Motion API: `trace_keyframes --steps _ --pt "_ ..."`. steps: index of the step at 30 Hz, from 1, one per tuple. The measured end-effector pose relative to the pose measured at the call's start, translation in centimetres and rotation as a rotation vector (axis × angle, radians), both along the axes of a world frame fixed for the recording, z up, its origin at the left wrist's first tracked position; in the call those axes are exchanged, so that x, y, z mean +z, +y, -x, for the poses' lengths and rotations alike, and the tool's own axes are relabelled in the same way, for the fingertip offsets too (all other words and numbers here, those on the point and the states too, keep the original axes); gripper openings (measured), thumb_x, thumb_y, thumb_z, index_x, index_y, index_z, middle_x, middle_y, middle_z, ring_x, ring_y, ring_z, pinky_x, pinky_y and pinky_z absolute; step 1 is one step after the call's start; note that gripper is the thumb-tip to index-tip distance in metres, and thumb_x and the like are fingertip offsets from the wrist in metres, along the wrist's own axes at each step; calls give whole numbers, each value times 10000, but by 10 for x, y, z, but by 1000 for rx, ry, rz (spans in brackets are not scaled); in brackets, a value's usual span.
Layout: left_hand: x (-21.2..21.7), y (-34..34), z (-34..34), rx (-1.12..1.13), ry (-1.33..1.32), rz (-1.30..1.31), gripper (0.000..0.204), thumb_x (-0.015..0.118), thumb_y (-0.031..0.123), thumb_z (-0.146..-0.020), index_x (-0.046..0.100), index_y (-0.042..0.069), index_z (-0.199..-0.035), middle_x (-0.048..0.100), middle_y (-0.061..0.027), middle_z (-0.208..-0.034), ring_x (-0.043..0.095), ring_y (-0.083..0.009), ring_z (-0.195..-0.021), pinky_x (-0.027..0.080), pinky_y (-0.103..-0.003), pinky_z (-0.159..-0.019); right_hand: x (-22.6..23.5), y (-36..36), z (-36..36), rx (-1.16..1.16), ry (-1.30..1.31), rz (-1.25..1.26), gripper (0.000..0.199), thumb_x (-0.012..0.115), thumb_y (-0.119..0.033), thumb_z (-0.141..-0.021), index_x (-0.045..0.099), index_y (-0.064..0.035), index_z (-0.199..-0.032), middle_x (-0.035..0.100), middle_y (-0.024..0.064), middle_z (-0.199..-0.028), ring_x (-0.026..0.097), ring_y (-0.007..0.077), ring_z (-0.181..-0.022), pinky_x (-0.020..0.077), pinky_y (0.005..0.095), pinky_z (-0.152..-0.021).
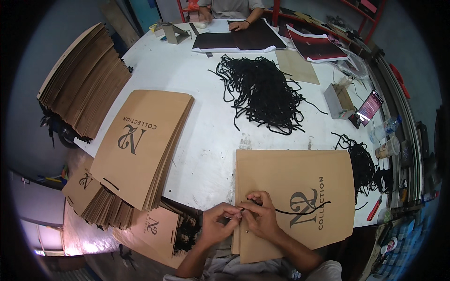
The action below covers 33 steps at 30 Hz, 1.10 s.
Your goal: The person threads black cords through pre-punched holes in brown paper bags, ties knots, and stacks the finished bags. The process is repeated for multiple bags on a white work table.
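A brown paper bag (281, 168) lies flat in front of me on a stack of bags, its dark print turned sideways. My right hand (261, 219) is closed on a black cord (300, 213), whose loose end trails right across the bag. My left hand (219, 225) is closed too, its thumb and fingers pinched at the bag's left edge. The fingertips of both hands meet there around a short dark bit of the cord. Fingers partly hide the exact grip and the bag's edge. A small hole shows in the bag just below my right hand.
A pile of black cords (262, 93) lies mid-table, a smaller bunch (361, 164) at right. Stacked brown bags (140, 136) stand left. A red cutter (374, 209), plastic cup (387, 148) and phone (370, 107) line the right edge. Opposite, another person's hand (239, 25) rests on dark sheets.
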<state>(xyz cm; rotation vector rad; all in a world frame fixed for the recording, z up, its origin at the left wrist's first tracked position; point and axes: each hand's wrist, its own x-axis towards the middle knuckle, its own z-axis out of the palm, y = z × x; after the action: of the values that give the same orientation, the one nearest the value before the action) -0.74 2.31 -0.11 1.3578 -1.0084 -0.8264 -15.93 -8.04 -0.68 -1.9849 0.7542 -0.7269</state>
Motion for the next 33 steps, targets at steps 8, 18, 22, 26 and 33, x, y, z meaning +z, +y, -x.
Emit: trace_keyframes --steps 8,18,22,26,33 --pt "-6 -21 7 -68 558 -439 538 486 412 -1101 581 -7 -1425 709 -62 -937 670 -109 -842 559 -225 -739 33 12 6 -31 65 414 339 681 80 -817 778 -81 -1099 579 130 -1177 593 270 -1087 522 356 -881" --pt "-14 -7 14 200 189 -250 157 702 -27 -916 692 -43 -1071 728 -112 -974 700 -133 -883 577 -270 -787 -7 10 -25 -258 -139 -201 153 728 21 -894 721 27 -1047 665 110 -815 659 149 -713 523 283 -629" --pt "-9 -11 -2 248 -456 -27 105 711 -78 -886 703 -41 -983 735 -143 -972 718 -170 -911 591 -298 -771 -10 7 -23 -55 -64 29 122 688 -28 -935 701 10 -1051 654 143 -878 672 233 -732 533 336 -646" --pt "-24 -12 -2 216 -58 29 135 723 -87 -878 725 -39 -1005 735 -137 -970 722 -177 -914 587 -297 -768 2 -2 -11 38 -15 -319 91 653 -41 -974 679 10 -1045 653 112 -887 651 183 -794 520 311 -708" --pt "-27 -21 2 68 -183 100 200 703 -93 -910 738 -31 -1097 714 -115 -980 694 -178 -934 558 -278 -810 -17 -7 -4 -34 -155 -710 95 594 -66 -1040 655 7 -1041 654 3 -912 575 66 -858 481 248 -780"
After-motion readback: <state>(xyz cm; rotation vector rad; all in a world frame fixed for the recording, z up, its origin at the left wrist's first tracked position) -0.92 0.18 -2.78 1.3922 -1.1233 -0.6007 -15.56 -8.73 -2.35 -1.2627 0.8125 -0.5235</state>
